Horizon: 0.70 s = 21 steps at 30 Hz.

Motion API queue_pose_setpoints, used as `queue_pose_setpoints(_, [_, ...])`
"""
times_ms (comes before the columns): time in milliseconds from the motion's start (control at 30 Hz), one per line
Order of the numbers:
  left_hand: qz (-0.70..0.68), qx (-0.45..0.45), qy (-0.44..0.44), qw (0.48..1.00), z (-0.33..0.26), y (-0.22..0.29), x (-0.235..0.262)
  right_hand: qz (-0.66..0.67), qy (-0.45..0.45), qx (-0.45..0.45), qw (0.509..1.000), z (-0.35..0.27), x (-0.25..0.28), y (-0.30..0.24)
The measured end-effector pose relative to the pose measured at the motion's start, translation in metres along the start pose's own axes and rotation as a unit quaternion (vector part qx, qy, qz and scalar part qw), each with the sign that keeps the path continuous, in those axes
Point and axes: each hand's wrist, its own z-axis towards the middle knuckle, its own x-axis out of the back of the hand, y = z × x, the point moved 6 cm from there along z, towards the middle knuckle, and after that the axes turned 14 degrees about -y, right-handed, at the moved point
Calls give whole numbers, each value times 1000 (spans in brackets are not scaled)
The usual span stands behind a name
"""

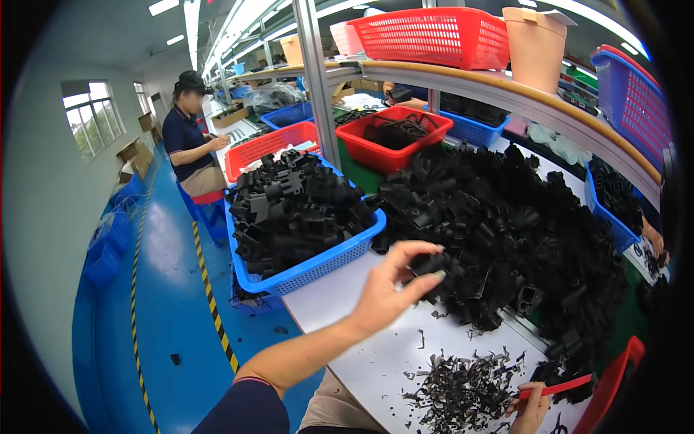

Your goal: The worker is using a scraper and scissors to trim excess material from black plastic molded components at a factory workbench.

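While the left hand (392,287) is held out over the surface (361,347), its thumb and forefinger are pinched on a small black part (431,266). Fingers cover some of that part, and it lies against the dark heap (499,217) in view, so whether the two touch cannot be told. Low on the right, the right hand (532,411) is closed around a red tool (564,386), long and narrow, which points away to the right; its exact kind is unclear.

Between the hands and nearer the person, thin black scraps (463,390) lie spread over the white top, thickest just left of the right hand. Beyond them the heap of black parts covers much of the surface. To its left stands a blue basket (329,262), filled above its rim with similar parts. Behind, beside a metal post (318,87), a red basket (394,153) holds dark, strand-like pieces. A red rim (614,387) curves up at the lower right.

Overhead, a shelf (470,78) carries a red crate (434,36) and a tan bucket (535,47). Farther off on the left, a co-worker in a cap (189,137) sits at the same line.
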Motion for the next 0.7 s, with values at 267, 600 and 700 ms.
queue_pose_setpoints(267, [335,37,88,937,68,73,163,23,-2,-24,999,1,1,8])
queue_pose_setpoints(600, [636,244,-43,731,73,41,206,2,-41,-2,999,1,-6,2])
queue_pose_setpoints(700, [732,227,-43,641,73,41,203,-22,-53,7,998,-1,-8,-2])
